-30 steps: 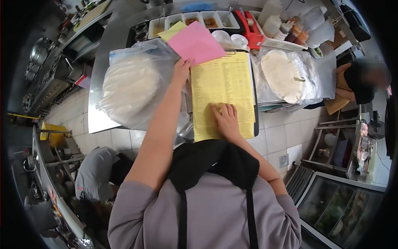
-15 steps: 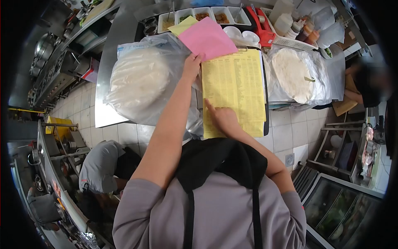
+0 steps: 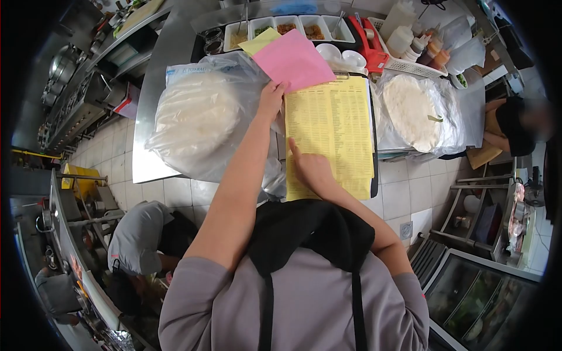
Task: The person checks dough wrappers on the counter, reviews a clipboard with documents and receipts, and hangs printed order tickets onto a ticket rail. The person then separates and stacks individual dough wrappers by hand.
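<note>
My left hand (image 3: 274,98) pinches the lower left corner of a pink paper sheet (image 3: 298,61), which lies tilted over the top of a clipboard. A smaller yellow slip (image 3: 259,41) sticks out behind the pink sheet. Printed columns of small text cover the yellow list (image 3: 331,123) on the black clipboard (image 3: 375,140); I cannot read the words. My right hand (image 3: 314,171) rests on this list with the index finger stretched out along its left side and the other fingers partly curled. Nothing shows in that hand.
Flatbreads in a plastic bag (image 3: 196,117) lie left of the clipboard, and more flatbread (image 3: 413,111) lies on plastic at the right. Behind stand white food tubs (image 3: 314,28), a red tape dispenser (image 3: 370,50) and a basket of bottles (image 3: 418,65). Other people are at both sides.
The view has shifted slightly. My left hand still holds the pink sheet, and my right index finger stays at the list's left side, with little visible movement.
</note>
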The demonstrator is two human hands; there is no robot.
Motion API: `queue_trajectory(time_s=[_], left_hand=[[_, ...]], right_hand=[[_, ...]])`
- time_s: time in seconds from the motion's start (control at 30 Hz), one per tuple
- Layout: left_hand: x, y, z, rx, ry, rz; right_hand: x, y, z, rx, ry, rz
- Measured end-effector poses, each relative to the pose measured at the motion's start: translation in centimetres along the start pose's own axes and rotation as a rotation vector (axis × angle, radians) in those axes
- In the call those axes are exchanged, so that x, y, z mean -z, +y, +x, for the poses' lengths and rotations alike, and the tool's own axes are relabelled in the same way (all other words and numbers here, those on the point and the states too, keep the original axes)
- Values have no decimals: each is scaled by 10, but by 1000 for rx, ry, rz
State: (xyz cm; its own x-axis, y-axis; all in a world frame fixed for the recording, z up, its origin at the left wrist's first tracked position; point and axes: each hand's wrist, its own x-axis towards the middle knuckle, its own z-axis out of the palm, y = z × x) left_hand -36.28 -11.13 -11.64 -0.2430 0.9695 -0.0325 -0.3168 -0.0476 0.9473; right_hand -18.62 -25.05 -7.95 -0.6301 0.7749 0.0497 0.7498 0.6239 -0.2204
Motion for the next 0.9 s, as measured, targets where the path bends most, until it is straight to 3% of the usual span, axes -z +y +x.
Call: queue_trajectory(time_s=[0.17, 0.37, 0.47, 0.67, 0.9], left_hand=[[-2, 1, -1, -16, 10, 16], [-4, 10, -8, 6, 35, 76], [-11, 20, -14, 15, 64, 35], [-14, 23, -17, 17, 83, -11], [-12, 18, -13, 9, 94, -5]], right_hand=[[-1, 12, 28, -8, 43, -16], [11, 58, 72, -156, 355, 118], [39, 63, 82, -304, 40, 170], [30, 68, 91, -283, 114, 120], [32, 56, 93, -272, 11, 19]])
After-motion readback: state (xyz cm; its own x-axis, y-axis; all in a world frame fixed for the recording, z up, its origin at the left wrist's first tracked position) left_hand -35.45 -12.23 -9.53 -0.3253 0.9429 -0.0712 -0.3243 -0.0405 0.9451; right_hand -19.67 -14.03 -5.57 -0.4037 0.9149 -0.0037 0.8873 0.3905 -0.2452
